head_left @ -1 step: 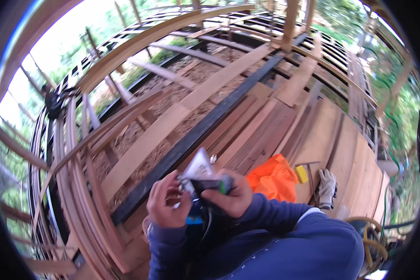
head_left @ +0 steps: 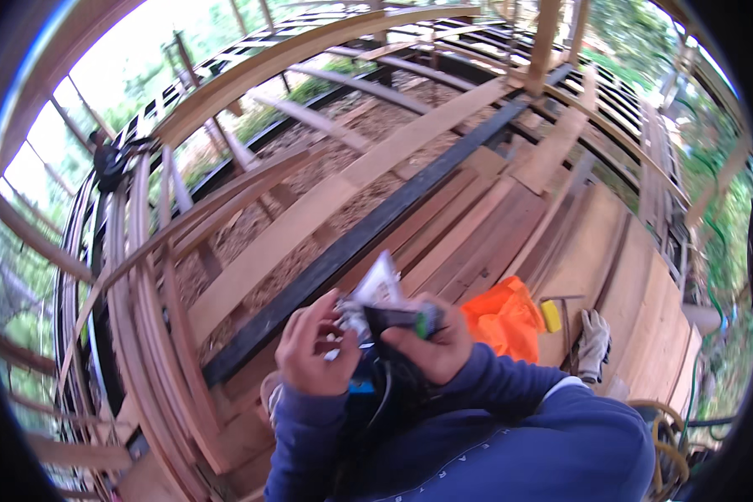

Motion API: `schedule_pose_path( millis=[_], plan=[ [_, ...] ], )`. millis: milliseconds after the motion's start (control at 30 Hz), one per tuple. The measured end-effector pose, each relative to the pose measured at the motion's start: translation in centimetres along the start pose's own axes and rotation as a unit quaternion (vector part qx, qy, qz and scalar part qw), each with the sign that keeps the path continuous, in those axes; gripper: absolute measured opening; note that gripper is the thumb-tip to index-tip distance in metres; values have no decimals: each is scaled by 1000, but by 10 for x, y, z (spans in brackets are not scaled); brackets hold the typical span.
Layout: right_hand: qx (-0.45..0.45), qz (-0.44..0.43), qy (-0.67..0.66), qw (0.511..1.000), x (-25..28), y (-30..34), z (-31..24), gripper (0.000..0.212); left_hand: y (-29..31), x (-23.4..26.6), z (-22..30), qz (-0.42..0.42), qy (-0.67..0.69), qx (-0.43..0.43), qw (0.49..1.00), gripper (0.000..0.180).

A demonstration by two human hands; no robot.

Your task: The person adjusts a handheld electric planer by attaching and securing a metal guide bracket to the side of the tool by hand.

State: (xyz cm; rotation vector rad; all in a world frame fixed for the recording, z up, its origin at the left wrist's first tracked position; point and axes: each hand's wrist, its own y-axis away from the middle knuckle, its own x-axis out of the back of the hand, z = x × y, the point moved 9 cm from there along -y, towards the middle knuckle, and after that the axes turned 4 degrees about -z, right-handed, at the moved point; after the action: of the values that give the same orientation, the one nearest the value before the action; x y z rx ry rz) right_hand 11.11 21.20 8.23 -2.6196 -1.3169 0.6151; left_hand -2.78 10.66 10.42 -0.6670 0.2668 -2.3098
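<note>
In front of my body, my right hand (head_left: 433,341) is wrapped round a dark object (head_left: 389,319) with a green patch near one end; its exact kind is unclear. My left hand (head_left: 311,345) is curled at its silvery end (head_left: 350,320), thumb and fingers bent close together. Small white bits show between those fingers, too blurred to name. A white, pointed sheet or packet (head_left: 378,282) sticks up just behind the dark object. Beneath my hands lie a dark shape with a cord and a blue patch (head_left: 361,387), mostly hidden by my wrists.
Right of my hands, an orange cloth or bag (head_left: 504,322), a yellow block-like thing (head_left: 550,317) and a greyish glove (head_left: 592,345) rest on wooden boards (head_left: 573,251). A black beam (head_left: 376,237) runs diagonally past open framing over dirt. Another person (head_left: 109,163) is at far left.
The whole scene sits slightly further right in the picture. Both hands keep nearly the same hold on the dark object, and less of the blue patch beneath them shows.
</note>
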Motion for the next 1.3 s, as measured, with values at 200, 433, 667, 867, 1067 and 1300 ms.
schedule_pose_path(
  millis=[200,433,667,867,1067,1300],
  plan=[
    [8,73,7,997,-15,-1,9,14,12,39,-26,38,79,78,993,49],
    [-43,144,43,988,43,-8,15,22,12,28,-53,-4,289,182,940,53],
    [-115,247,31,962,182,32,32,22,48,36,-116,-19,425,199,883,44],
    [-139,444,29,885,371,160,36,24,60,48,-137,-20,482,203,852,41],
    [-112,583,111,797,536,307,100,34,68,68,-143,-12,442,187,877,34],
    [-149,650,145,731,537,388,163,38,80,92,-148,36,437,189,879,34]
  ],
)
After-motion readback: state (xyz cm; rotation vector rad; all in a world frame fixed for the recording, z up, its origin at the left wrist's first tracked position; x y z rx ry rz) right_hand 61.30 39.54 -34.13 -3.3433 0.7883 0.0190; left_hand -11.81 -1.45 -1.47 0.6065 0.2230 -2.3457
